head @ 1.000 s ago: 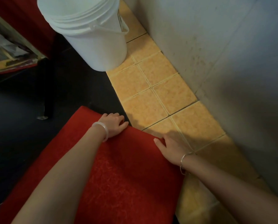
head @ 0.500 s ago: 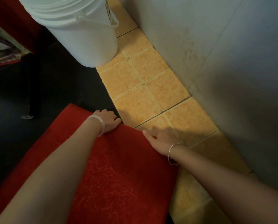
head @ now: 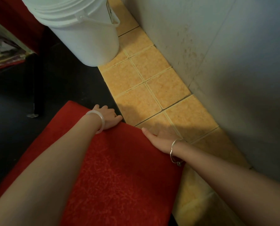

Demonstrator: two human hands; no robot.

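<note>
A red mat lies across the lower middle, partly over dark floor and partly over yellow tiles. My left hand, with a pale bangle at the wrist, grips the mat's far edge, its fingers curled over the edge. My right hand, with a thin silver bracelet, holds the same far edge near the right corner; the thumb lies on top and the fingers are hidden behind the edge.
A white plastic bucket with a wire handle stands at the top, straddling dark floor and yellow tiles. A grey wall runs along the right. A black furniture leg stands at the left.
Both hands keep their hold on the mat's far edge. The view has shifted slightly, so the bucket sits a little differently in frame.
</note>
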